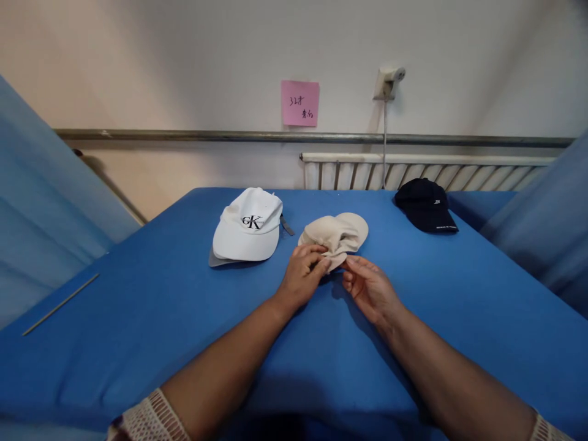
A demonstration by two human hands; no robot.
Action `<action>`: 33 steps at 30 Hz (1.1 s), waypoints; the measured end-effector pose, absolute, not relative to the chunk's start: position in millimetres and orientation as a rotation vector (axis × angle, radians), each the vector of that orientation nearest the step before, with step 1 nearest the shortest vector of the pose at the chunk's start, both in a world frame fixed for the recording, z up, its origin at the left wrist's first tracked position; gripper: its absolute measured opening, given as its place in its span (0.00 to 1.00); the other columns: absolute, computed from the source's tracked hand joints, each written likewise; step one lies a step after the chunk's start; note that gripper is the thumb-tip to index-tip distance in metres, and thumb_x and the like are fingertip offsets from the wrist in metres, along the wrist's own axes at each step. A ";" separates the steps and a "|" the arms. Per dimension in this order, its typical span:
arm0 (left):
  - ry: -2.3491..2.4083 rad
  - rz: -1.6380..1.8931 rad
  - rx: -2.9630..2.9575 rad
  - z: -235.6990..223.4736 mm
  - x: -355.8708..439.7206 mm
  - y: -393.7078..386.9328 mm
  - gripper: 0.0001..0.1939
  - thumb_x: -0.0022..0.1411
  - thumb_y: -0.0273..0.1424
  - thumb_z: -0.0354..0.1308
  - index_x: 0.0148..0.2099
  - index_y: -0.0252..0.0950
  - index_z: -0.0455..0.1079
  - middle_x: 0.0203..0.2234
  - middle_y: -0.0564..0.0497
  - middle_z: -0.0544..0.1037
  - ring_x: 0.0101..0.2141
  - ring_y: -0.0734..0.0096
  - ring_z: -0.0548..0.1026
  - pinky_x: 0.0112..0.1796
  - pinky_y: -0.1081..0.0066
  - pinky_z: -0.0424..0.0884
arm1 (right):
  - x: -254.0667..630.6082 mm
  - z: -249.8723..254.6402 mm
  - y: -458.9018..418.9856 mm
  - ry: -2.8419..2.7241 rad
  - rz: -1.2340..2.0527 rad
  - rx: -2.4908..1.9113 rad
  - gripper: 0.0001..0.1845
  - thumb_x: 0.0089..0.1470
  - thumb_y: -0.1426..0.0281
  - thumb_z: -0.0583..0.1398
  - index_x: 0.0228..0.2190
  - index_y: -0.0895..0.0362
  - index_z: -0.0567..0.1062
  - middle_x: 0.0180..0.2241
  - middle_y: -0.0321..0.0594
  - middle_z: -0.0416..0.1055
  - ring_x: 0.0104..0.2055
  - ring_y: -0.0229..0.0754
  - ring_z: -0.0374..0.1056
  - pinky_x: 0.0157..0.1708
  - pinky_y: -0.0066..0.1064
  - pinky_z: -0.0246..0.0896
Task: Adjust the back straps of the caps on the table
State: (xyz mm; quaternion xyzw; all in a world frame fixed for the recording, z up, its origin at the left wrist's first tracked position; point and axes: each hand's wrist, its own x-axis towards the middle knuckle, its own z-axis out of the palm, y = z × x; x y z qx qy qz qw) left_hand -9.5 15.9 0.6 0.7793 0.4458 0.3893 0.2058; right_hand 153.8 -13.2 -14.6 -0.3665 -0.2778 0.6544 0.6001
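Observation:
A beige baseball cap lies in the middle of the blue-covered table, its crown crumpled and its brim pointing away to the upper right. My left hand is closed on the near left edge of this cap. With thumb and fingertips my right hand pinches the near right edge, close to the strap end. Left of my hands rests a white cap with black "CK" lettering, and a grey brim shows from beneath it. Far right sits a dark navy cap, apart from both hands.
The blue table cover spreads under everything. A thin stick lies near the left edge. Behind stand a radiator, a metal rail, a socket with a plug and a pink note. Blue curtains hang at both sides.

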 end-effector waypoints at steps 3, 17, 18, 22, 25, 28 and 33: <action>1.236 1.081 1.959 1.5 -11.8 21.8 0.17 0.65 0.38 0.50 0.31 0.36 0.75 0.40 0.46 0.78 0.46 0.61 0.71 0.51 0.60 0.64 | 151.7 -13.1 -16.2 -1.034 1.098 -0.985 0.09 0.47 0.69 0.66 0.33 0.55 0.74 0.28 0.34 0.71 0.23 0.32 0.62 0.24 0.26 0.61; 1.060 0.857 1.629 -2.6 -13.2 20.5 0.26 0.62 0.51 0.50 0.30 0.32 0.72 0.27 0.49 0.74 0.31 0.68 0.69 0.34 0.70 0.65 | 160.5 -16.2 -4.3 -1.863 0.447 -1.086 0.10 0.59 0.72 0.54 0.39 0.51 0.74 0.39 0.41 0.74 0.41 0.44 0.70 0.42 0.35 0.63; 1.051 0.831 1.691 -2.3 -13.6 21.0 0.26 0.63 0.51 0.48 0.30 0.33 0.72 0.27 0.49 0.74 0.32 0.68 0.69 0.34 0.70 0.65 | 160.9 -15.3 -4.6 -1.872 0.466 -1.131 0.09 0.59 0.72 0.54 0.38 0.51 0.74 0.37 0.40 0.74 0.39 0.44 0.70 0.40 0.35 0.62; 1.053 0.739 1.897 -0.3 -13.7 19.3 0.26 0.64 0.50 0.48 0.27 0.33 0.70 0.25 0.51 0.71 0.29 0.70 0.67 0.32 0.71 0.63 | 164.4 -14.0 -4.5 -1.842 0.574 -1.242 0.06 0.58 0.68 0.56 0.34 0.52 0.74 0.30 0.36 0.74 0.32 0.41 0.68 0.34 0.32 0.59; 1.060 0.745 1.958 0.7 -12.5 15.8 0.19 0.58 0.46 0.58 0.29 0.34 0.70 0.26 0.53 0.71 0.29 0.72 0.67 0.31 0.73 0.62 | 168.2 -15.0 -2.5 -1.791 0.659 -1.223 0.06 0.58 0.66 0.57 0.31 0.52 0.74 0.28 0.34 0.72 0.30 0.40 0.66 0.31 0.30 0.57; 1.030 0.774 1.923 1.3 -11.2 14.0 0.14 0.57 0.41 0.60 0.30 0.34 0.71 0.28 0.53 0.72 0.31 0.72 0.68 0.32 0.74 0.64 | 170.2 -15.3 -0.4 -1.772 0.625 -1.101 0.06 0.57 0.67 0.58 0.30 0.52 0.74 0.29 0.35 0.71 0.31 0.40 0.67 0.33 0.30 0.59; 1.033 0.830 1.906 3.5 -8.9 13.6 0.12 0.57 0.38 0.59 0.29 0.34 0.72 0.28 0.52 0.73 0.33 0.70 0.70 0.35 0.73 0.67 | 168.8 -13.1 -2.0 -1.781 0.463 -0.982 0.06 0.58 0.70 0.57 0.32 0.52 0.75 0.35 0.40 0.70 0.36 0.41 0.68 0.36 0.33 0.63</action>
